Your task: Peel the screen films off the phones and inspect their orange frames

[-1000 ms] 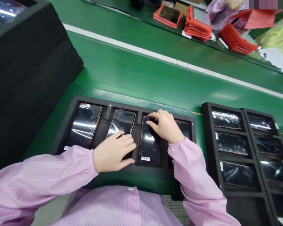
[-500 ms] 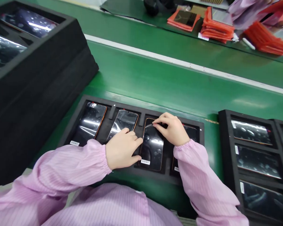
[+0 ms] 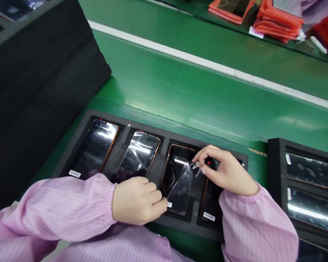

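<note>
Green conveyor surface [image 3: 196, 91], foam tray [image 3: 120, 125] near. Right hand [image 3: 226, 171] fingers pinched on protective film [image 3: 183, 182], now half peeled off third phone [image 3: 177, 163]; left hand [image 3: 138, 200] fingers curled, pressing phone's near corner.

A: Where does everything sit around the foam tray [image 3: 180, 135]?

B: The tray lies on the conveyor belt [image 3: 196, 91], nearest the person. Four phones lie side by side in it. The left hand [image 3: 138, 200] rests on the tray's near edge, by the third phone [image 3: 175, 171]. The right hand [image 3: 226, 171] is over the fourth phone [image 3: 209, 203], pinching a film [image 3: 184, 182] above the third.

A: And around it?

B: Left of the tray stands a stack of trays [image 3: 43, 83]. Right of it lies a second tray [image 3: 303, 171] with phones. Beyond the tray, across the belt, lie stacked sleeves [image 3: 276, 22].
</note>
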{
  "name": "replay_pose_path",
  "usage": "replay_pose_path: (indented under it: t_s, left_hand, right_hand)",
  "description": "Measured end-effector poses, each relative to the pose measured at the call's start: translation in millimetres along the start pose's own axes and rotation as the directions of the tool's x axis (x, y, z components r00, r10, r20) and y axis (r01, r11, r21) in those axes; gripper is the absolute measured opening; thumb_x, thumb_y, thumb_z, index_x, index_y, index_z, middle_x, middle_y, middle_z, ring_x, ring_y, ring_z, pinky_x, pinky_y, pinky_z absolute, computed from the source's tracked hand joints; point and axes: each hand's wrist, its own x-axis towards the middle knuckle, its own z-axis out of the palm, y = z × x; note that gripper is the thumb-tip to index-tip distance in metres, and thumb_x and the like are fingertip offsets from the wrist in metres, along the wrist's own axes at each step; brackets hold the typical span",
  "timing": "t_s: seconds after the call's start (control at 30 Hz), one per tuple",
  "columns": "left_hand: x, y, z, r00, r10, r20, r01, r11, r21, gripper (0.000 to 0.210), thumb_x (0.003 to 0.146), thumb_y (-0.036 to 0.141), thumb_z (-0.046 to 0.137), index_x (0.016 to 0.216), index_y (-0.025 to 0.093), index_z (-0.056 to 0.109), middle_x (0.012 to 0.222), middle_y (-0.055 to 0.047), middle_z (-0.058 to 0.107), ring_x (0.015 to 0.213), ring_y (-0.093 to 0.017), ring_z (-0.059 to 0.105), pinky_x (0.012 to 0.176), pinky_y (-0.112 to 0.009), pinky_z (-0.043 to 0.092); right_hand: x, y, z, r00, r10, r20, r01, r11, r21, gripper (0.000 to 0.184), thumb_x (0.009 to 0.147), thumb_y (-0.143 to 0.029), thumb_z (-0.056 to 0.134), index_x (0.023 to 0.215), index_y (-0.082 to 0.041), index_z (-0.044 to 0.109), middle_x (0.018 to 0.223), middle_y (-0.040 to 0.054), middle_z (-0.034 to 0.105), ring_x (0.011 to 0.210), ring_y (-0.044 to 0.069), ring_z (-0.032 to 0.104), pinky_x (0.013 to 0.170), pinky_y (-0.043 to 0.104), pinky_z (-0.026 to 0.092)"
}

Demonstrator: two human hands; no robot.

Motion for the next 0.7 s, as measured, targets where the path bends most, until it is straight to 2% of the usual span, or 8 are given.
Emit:
replay_pose_path:
  t_s: [0.07,0.13,0.23,0.33,0.47,0.57,0.7]
  left_hand:
    - [1,1,-2.8,0.998,-0.007,-0.060,0.005,1.000,-0.031,0.012,0.088,0.022,0.057,0.078,0.018,0.062,0.054,0.006,0.052,0.047,-0.011,0.044,0.042,-0.030,0.031]
    - [3,0,-4.8,0.990,-0.118,-0.082,0.115,0.993,-0.036,0.013,0.088,0.025,0.056,0.078,0.019,0.063,0.055,0.005,0.052,0.048,-0.012,0.046,0.042,-0.030,0.033]
    - [8,-3,-3.3,0.922,-0.387,-0.024,0.387,0.921,0.034,0.025,0.090,0.025,0.050,0.106,0.014,0.064,0.068,0.001,0.060,0.059,-0.016,0.056,0.050,-0.032,0.044]
    - [13,-7,2.9,0.854,-0.512,0.091,0.507,0.859,0.076,0.048,0.088,0.022,0.047,0.134,0.007,0.050,0.076,-0.002,0.062,0.069,-0.019,0.060,0.057,-0.034,0.052]
    - [16,-10,8.4,0.826,-0.539,0.166,0.538,0.841,0.052,0.056,0.084,0.021,0.046,0.139,0.007,0.047,0.078,-0.004,0.061,0.073,-0.022,0.059,0.058,-0.035,0.054]
    - [14,-10,6.4,0.853,-0.497,0.156,0.495,0.867,0.057,0.054,0.084,0.019,0.045,0.135,0.005,0.051,0.075,-0.004,0.060,0.072,-0.021,0.058,0.057,-0.034,0.053]
    - [10,-6,2.8,0.911,-0.400,0.097,0.389,0.914,0.112,0.043,0.086,0.018,0.044,0.122,0.003,0.061,0.068,-0.003,0.059,0.067,-0.020,0.055,0.053,-0.033,0.050]
  right_hand:
    - [-1,-1,1,1.000,0.004,-0.017,-0.004,1.000,0.007,0.008,0.080,-0.013,0.054,0.077,-0.019,0.056,0.084,0.0018,0.067,0.079,0.015,0.061,0.073,0.028,0.049]
    - [-1,-2,2,1.000,0.006,-0.024,-0.006,1.000,0.009,0.015,0.079,-0.011,0.054,0.090,-0.020,0.059,0.084,0.0005,0.066,0.077,0.014,0.060,0.073,0.028,0.049]
    - [-3,-4,2,1.000,-0.007,0.022,0.007,1.000,-0.024,0.028,0.078,-0.010,0.053,0.102,-0.021,0.060,0.085,-0.0005,0.067,0.078,0.014,0.061,0.076,0.030,0.047]
    - [-3,-5,1,0.998,-0.004,0.064,0.008,0.998,-0.060,0.025,0.078,-0.011,0.053,0.097,-0.022,0.064,0.084,-0.0006,0.068,0.079,0.015,0.061,0.077,0.032,0.045]
    - [-1,-5,0,0.996,0.000,0.088,0.006,0.998,-0.070,0.018,0.079,-0.012,0.055,0.088,-0.023,0.066,0.086,-0.0011,0.069,0.080,0.015,0.061,0.078,0.033,0.045]
    - [0,-4,0,0.994,-0.006,0.106,0.012,0.998,-0.059,0.016,0.079,-0.012,0.055,0.084,-0.023,0.067,0.085,-0.0020,0.069,0.078,0.015,0.061,0.076,0.032,0.044]
    - [1,-4,0,0.994,-0.005,0.106,0.010,0.999,-0.052,0.016,0.079,-0.013,0.056,0.084,-0.023,0.067,0.082,-0.0011,0.070,0.077,0.016,0.061,0.076,0.032,0.044]
